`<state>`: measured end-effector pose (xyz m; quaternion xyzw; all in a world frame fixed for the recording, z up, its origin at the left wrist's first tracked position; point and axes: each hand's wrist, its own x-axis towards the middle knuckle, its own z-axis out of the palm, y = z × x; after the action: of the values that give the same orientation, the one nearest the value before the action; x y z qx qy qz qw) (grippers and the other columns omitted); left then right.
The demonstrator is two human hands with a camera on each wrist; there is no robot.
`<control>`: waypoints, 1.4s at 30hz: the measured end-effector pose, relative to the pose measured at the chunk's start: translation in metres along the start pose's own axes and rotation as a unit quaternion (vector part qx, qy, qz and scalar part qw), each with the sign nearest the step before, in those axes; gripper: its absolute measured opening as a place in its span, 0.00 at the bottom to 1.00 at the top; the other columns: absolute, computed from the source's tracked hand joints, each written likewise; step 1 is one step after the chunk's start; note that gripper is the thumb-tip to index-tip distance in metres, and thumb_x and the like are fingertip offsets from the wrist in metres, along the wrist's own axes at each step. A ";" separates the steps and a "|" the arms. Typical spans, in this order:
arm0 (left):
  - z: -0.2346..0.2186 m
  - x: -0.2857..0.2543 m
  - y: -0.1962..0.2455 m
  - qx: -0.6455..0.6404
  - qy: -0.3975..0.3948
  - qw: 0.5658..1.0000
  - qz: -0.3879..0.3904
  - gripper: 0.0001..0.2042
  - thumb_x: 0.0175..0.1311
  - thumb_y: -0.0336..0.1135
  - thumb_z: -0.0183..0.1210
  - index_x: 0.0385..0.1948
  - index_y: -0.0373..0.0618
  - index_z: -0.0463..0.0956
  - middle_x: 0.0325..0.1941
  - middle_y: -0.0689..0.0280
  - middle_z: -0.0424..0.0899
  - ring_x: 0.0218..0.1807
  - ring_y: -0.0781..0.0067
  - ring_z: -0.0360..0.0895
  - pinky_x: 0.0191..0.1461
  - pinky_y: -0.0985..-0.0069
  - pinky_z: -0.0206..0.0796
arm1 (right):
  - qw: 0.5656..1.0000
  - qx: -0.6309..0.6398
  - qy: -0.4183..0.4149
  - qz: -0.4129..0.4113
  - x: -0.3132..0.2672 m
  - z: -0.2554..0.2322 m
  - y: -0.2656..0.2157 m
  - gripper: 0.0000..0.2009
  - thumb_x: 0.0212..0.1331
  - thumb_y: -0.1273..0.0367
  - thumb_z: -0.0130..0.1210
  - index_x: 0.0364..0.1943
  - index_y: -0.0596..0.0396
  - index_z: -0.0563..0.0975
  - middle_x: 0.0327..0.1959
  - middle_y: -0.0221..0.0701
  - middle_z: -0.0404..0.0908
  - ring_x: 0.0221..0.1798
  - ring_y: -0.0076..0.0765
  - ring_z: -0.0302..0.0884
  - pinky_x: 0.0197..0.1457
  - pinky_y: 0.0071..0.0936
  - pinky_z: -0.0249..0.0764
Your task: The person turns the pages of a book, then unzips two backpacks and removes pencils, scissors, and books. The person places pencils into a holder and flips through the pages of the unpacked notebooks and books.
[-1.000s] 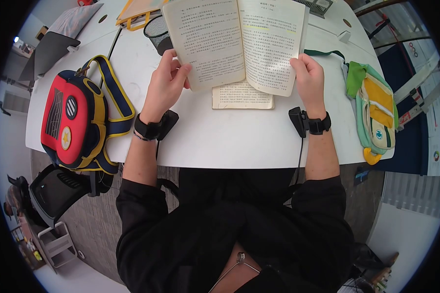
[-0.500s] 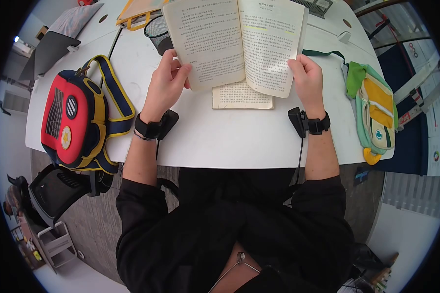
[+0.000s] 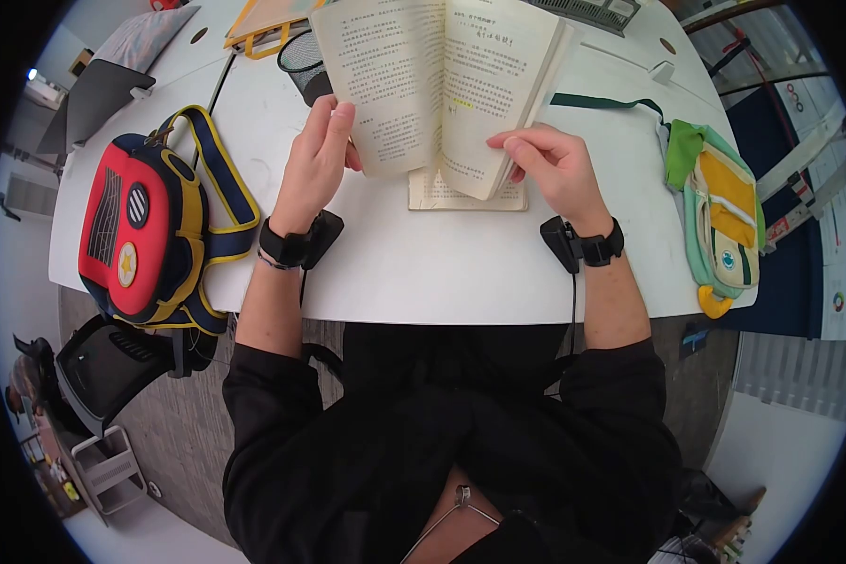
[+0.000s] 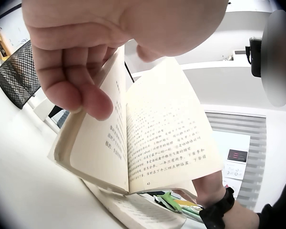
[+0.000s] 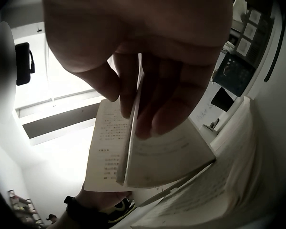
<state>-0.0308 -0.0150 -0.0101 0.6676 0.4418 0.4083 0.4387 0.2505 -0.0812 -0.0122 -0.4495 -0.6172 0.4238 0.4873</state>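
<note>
An open book with printed pages is held up over the white table. My left hand grips its left edge, thumb on the page and fingers behind, as the left wrist view also shows. At the lower right edge, my right hand pinches the right-hand pages between thumb and fingers; in the right wrist view the hand has pages between its fingers. Beneath the held book lies a second open book, partly covered by it.
A red, blue and yellow backpack lies at the left of the table. On the right is a green and yellow bag with a dark strap. A black mesh basket and a yellow-edged folder stand behind the left hand.
My right hand has moved left and inward with the right-hand pages, which now slant towards the middle. The right page shows different text. My left hand stays at its edge, its thumb slightly raised.
</note>
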 end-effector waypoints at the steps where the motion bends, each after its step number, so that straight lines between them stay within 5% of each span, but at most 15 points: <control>1: 0.000 0.000 0.001 -0.016 0.000 1.000 0.003 0.16 0.75 0.41 0.44 0.50 0.36 0.68 0.30 0.66 0.76 0.25 0.79 0.73 0.31 0.83 0.65 | 1.000 -0.008 0.000 -0.001 0.000 0.000 0.002 0.10 0.64 0.69 0.54 0.41 0.61 0.82 0.35 0.30 0.82 0.34 0.19 0.75 0.35 0.17 0.74; 12: 0.001 -0.001 -0.004 0.036 -0.006 0.999 0.013 0.12 0.69 0.30 0.51 0.49 0.37 0.64 0.31 0.60 0.82 0.24 0.79 0.73 0.30 0.80 0.66 | 0.997 -0.043 0.065 -0.009 0.005 -0.016 0.009 0.05 0.59 0.71 0.59 0.32 0.60 0.78 0.31 0.25 0.82 0.33 0.15 0.75 0.34 0.14 0.70; 15: 0.001 0.000 -0.007 0.038 -0.012 0.999 0.023 0.11 0.69 0.30 0.50 0.48 0.37 0.64 0.31 0.60 0.82 0.24 0.79 0.73 0.30 0.80 0.66 | 0.990 -0.086 0.115 -0.006 0.006 -0.016 0.009 0.08 0.57 0.72 0.61 0.38 0.58 0.74 0.31 0.26 0.81 0.33 0.16 0.76 0.36 0.15 0.72; 20: 0.000 -0.001 -0.006 0.037 -0.013 0.999 0.036 0.09 0.70 0.30 0.50 0.47 0.37 0.64 0.30 0.61 0.81 0.25 0.79 0.72 0.31 0.80 0.66 | 0.992 -0.011 0.123 -0.041 0.008 -0.006 -0.003 0.32 0.56 0.76 0.59 0.67 0.51 0.61 0.37 0.35 0.82 0.37 0.21 0.80 0.40 0.19 0.76; 30: 0.000 -0.002 -0.004 0.032 -0.030 0.999 0.028 0.11 0.71 0.28 0.49 0.50 0.36 0.63 0.37 0.62 0.81 0.27 0.81 0.70 0.32 0.83 0.64 | 0.996 -0.023 0.085 -0.027 0.007 -0.012 -0.002 0.41 0.55 0.78 0.57 0.73 0.50 0.49 0.41 0.38 0.83 0.38 0.21 0.80 0.42 0.18 0.76; 33: 0.000 -0.002 -0.004 0.036 -0.030 0.998 0.031 0.11 0.71 0.28 0.50 0.50 0.37 0.63 0.38 0.62 0.81 0.27 0.81 0.70 0.32 0.83 0.64 | 0.995 -0.003 0.082 -0.062 0.007 -0.012 -0.004 0.41 0.56 0.80 0.54 0.73 0.50 0.47 0.47 0.40 0.81 0.42 0.23 0.80 0.44 0.18 0.76; 38: 0.001 -0.003 -0.003 0.028 -0.035 0.998 0.042 0.11 0.70 0.28 0.50 0.51 0.37 0.63 0.38 0.62 0.81 0.28 0.81 0.70 0.33 0.82 0.65 | 0.990 -0.014 0.060 -0.129 0.010 -0.012 0.002 0.41 0.53 0.81 0.53 0.73 0.51 0.48 0.67 0.43 0.64 0.67 0.34 0.65 0.67 0.27 0.63; 42: 0.003 -0.005 -0.002 0.036 -0.042 0.995 0.080 0.11 0.70 0.28 0.51 0.50 0.36 0.64 0.38 0.62 0.81 0.31 0.81 0.72 0.34 0.82 0.66 | 0.984 -0.065 0.071 -0.152 0.009 -0.008 -0.001 0.42 0.52 0.81 0.54 0.73 0.50 0.49 0.70 0.41 0.60 0.71 0.36 0.59 0.71 0.30 0.57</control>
<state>-0.0301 -0.0200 -0.0136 0.7330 0.3821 0.3975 0.3983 0.2576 -0.0725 -0.0075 -0.4098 -0.6684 0.2709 0.5586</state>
